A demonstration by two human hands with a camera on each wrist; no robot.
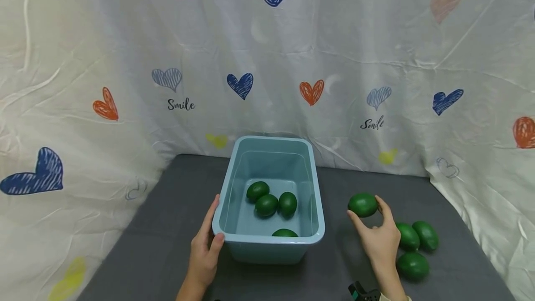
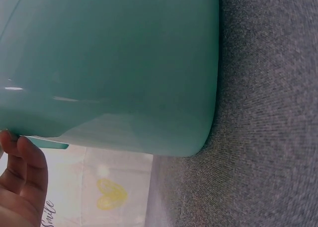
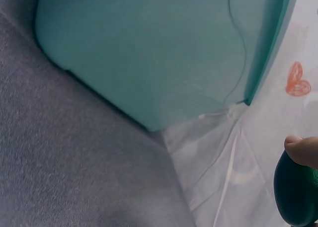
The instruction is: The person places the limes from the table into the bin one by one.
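Observation:
A light blue plastic bin [image 1: 276, 239] stands upright on the dark table, with several smooth, dark green oval fruits [image 1: 266, 205] lying on its floor. My left hand [image 1: 205, 250] grips the bin's rim at the near left corner, thumb at the front and fingers along the left side. In the left wrist view those fingers [image 2: 32, 172] bend at the rim. To the right of the bin, my right hand [image 1: 379, 236] pinches one green oval fruit [image 1: 362, 205] between thumb and fingertips. The right wrist view catches this fruit [image 3: 295, 192] at its right edge.
Three more green fruits [image 1: 413, 266] lie close together on the dark grey tabletop [image 1: 167, 226], right of my right forearm. A white curtain [image 1: 284, 59] printed with hearts hangs just behind the bin and round the sides of the table.

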